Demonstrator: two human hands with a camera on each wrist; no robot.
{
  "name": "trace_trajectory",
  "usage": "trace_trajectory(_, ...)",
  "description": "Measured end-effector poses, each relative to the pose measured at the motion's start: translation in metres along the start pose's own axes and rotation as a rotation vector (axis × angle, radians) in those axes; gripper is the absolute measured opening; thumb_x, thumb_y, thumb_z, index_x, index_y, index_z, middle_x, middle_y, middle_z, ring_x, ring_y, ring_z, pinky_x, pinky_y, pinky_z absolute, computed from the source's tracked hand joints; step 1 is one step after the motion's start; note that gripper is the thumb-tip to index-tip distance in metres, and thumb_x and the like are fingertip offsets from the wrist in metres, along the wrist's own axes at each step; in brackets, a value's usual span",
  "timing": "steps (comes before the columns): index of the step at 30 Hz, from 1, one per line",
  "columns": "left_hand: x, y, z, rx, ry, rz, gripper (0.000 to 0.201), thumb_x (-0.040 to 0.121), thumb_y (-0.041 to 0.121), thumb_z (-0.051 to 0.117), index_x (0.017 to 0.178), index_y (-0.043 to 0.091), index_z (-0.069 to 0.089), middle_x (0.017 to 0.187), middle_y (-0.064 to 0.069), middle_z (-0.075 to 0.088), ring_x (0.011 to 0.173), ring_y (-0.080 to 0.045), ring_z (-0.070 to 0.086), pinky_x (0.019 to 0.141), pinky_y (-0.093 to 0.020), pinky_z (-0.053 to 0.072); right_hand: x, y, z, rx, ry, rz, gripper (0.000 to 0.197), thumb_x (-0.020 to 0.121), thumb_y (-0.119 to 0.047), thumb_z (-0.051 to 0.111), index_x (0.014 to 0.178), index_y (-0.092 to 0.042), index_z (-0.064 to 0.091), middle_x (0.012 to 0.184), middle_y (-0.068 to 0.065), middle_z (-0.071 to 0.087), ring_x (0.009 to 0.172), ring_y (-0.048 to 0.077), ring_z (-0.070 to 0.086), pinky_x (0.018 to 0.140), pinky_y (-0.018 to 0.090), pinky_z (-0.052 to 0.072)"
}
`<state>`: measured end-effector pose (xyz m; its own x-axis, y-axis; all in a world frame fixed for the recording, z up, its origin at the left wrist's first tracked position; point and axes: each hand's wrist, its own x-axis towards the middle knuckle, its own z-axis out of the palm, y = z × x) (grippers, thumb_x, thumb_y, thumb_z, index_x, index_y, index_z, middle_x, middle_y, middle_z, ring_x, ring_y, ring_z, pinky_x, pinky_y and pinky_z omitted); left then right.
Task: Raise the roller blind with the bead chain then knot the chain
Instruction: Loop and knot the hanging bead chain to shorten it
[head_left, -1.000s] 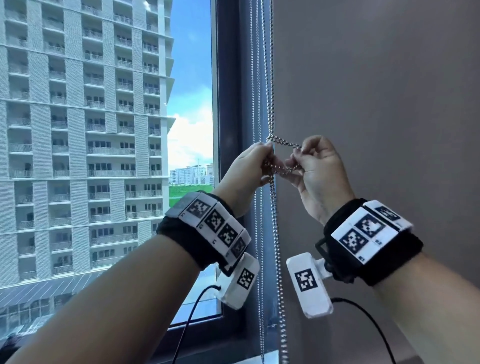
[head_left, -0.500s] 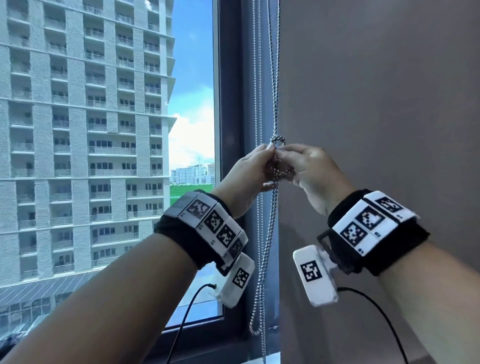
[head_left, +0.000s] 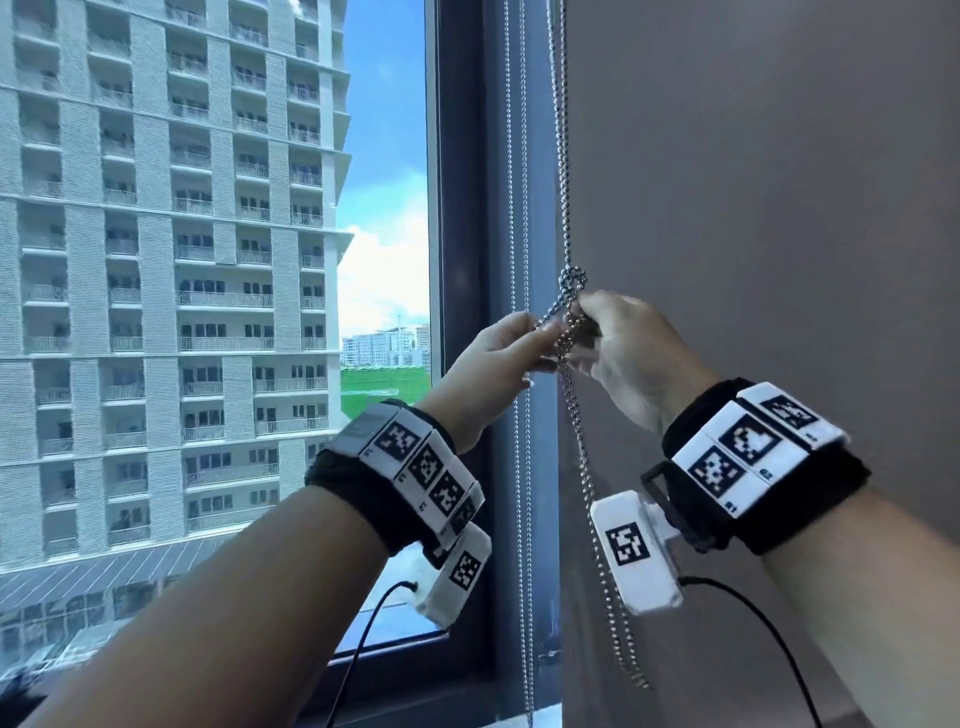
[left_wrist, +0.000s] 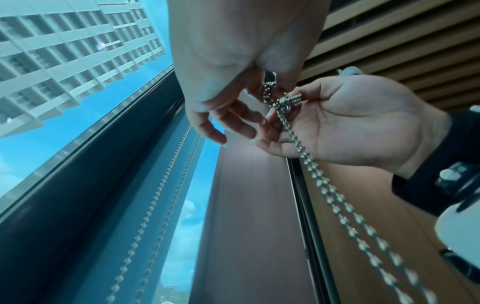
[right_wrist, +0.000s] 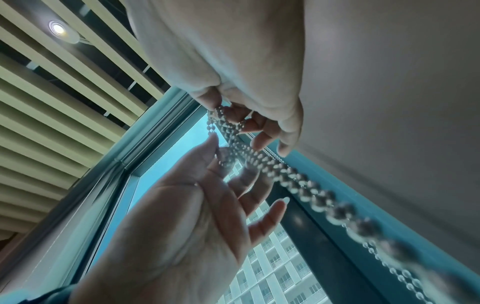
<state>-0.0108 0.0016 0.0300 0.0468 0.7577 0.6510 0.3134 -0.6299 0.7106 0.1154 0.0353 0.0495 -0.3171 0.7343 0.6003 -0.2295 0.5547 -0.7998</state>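
A silver bead chain (head_left: 560, 156) hangs doubled beside the dark window frame (head_left: 462, 208), with a small tight knot (head_left: 572, 283) in it just above my hands. My left hand (head_left: 548, 332) pinches the strands below the knot between thumb and forefinger, its other fingers spread loosely. My right hand (head_left: 584, 322) pinches the same strands from the right. The left wrist view shows the left hand (left_wrist: 272, 86) and right hand (left_wrist: 285, 107) meeting at the knot (left_wrist: 284, 100). In the right wrist view the chain (right_wrist: 272, 166) leaves my right hand (right_wrist: 228, 115). The tail (head_left: 613, 597) hangs slanted to the right.
A second pair of bead chains (head_left: 519, 467) hangs straight down along the frame, left of my hands. A plain grey surface (head_left: 753, 208) fills the right side; whether it is wall or blind fabric I cannot tell. Glass (head_left: 208, 260) shows a tall building outside.
The open loop between my hands has drawn into a tight knot above them. Both hands sank a little, and the hanging tail swung from left to right.
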Motion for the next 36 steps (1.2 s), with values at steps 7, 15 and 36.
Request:
trace_trajectory(7,0.006,-0.004,-0.012,0.002,0.146,0.016,0.026,0.096,0.023,0.048,0.07,0.021,0.046,0.076,0.001,0.051,0.073,-0.012,0.051,0.074,-0.029,0.038,-0.015,0.008,-0.004,-0.071,0.071,-0.128,0.025,0.094,-0.042,0.048,0.074,-0.027,0.051,0.085,0.003,0.06,0.097,0.016,0.057,0.086,0.013,0.034)
trace_trajectory(15,0.005,-0.008,-0.018,-0.033,0.194,-0.037,0.019,0.097,0.021,0.044,0.078,0.018,0.047,0.078,-0.002,0.054,0.072,-0.014,0.051,0.071,-0.028,0.037,-0.031,0.029,-0.008,0.195,-0.007,-0.217,0.041,0.099,-0.031,0.041,0.06,-0.015,0.046,0.044,-0.003,0.03,0.045,0.015,0.036,0.066,0.028,0.053)
trace_trajectory(36,0.008,-0.017,-0.034,0.036,0.119,-0.048,0.018,0.095,0.007,0.048,0.094,-0.005,0.06,0.053,0.006,0.053,0.044,-0.004,0.048,0.053,-0.018,0.047,-0.058,0.077,0.001,-0.198,-0.401,0.035,0.035,0.1,-0.025,0.036,0.073,-0.009,0.053,0.091,0.008,0.076,0.043,0.018,0.046,0.052,0.031,0.041)
